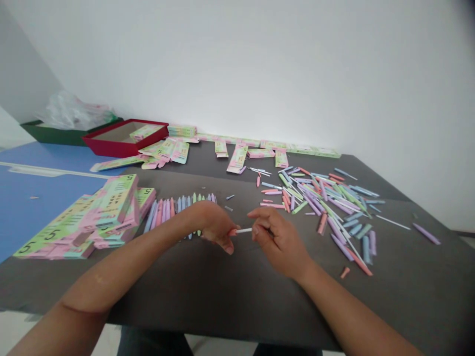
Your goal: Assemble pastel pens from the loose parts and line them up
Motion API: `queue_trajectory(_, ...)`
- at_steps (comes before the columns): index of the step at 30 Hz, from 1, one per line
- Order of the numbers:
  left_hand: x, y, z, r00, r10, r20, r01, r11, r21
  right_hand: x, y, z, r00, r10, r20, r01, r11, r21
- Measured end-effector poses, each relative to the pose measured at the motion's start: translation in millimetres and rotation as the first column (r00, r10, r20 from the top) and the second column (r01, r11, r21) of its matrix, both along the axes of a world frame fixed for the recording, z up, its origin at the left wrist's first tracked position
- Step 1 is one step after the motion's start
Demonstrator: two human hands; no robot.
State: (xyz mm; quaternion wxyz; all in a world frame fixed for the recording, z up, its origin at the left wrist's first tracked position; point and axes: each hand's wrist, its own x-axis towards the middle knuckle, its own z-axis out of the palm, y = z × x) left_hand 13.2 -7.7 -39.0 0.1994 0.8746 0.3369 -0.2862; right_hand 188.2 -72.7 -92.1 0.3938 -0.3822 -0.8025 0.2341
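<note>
Pinching one slim white pink-tipped stick, the left hand and right hand clamp its opposite ends above the dark grey tabletop, just in front of one row of pastel sticks.

A white-walled corner with a dark table, softly lit

The white wall rises behind the dark grey tabletop and meets a greyer wall at a corner on the left. The tabletop's far edge runs up against the white wall. On the left, a blue surface, possibly a second table, sits level beside it, with a pale strip lying across it. Beyond that is a dark green tray with a crumpled clear plastic bag on it. A pale floor shows below the table's near edge, and a dark skirting strip runs along the wall's foot on the right. The light is even, with only faint shadows.
</note>
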Motion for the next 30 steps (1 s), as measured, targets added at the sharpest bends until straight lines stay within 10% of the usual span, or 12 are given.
queue_trajectory(6,2.4,-3.9,10.9,0.993,-0.059,-0.103,0.058,0.998,-0.010,0.8,1.4,-4.1,0.986,0.063,-0.155,-0.068,0.997,-0.028)
queue_trajectory(19,1.8,-5.4,9.1,0.994,-0.058,-0.092,0.055,0.998,-0.033,3.5,-0.9,4.1,0.991,-0.016,0.136,-0.018,0.968,0.249)
queue_trajectory(30,0.0,-4.6,14.8,0.994,-0.034,-0.105,0.034,0.999,-0.008,0.2,-3.6,-3.3,0.996,0.086,0.024,-0.088,0.987,0.132)
